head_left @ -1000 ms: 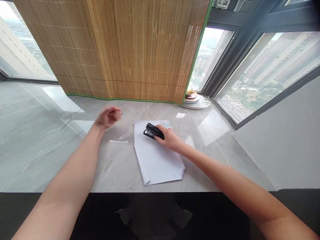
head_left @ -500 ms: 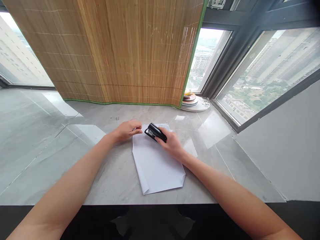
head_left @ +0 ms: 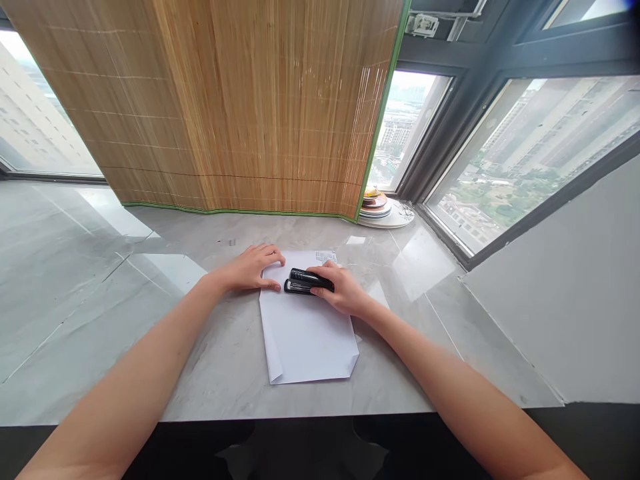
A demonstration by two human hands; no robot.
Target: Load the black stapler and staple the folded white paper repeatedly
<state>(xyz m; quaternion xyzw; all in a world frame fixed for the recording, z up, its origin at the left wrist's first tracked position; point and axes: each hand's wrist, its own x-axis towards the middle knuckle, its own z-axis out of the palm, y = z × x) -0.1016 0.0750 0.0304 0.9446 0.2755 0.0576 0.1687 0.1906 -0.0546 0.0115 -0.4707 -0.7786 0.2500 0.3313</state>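
Note:
My right hand [head_left: 341, 287] is wrapped round the back part of a black stapler [head_left: 303, 281], whose front end points left. The stapler is over the upper part of a white sheet of paper [head_left: 310, 340]; I cannot tell whether it touches it. The paper lies on the counter with its lower corners folded, and a small printed patch shows near its top right. At the upper left edge of the paper rests my left hand [head_left: 255, 268], thumb and fingers apart, with nothing between them.
A grey marble-patterned counter [head_left: 100, 320] carries the paper. Behind it hangs a bamboo blind [head_left: 240, 107] with green edging. In the far right corner a stack of plates [head_left: 375, 208] stands by the windows. A white wall [head_left: 560, 280] bounds the right side.
My right hand has turned the stapler nearly level and moved it slightly lower over the paper. My left thumb and fingers have spread apart from a near pinch. The view has shifted a little.

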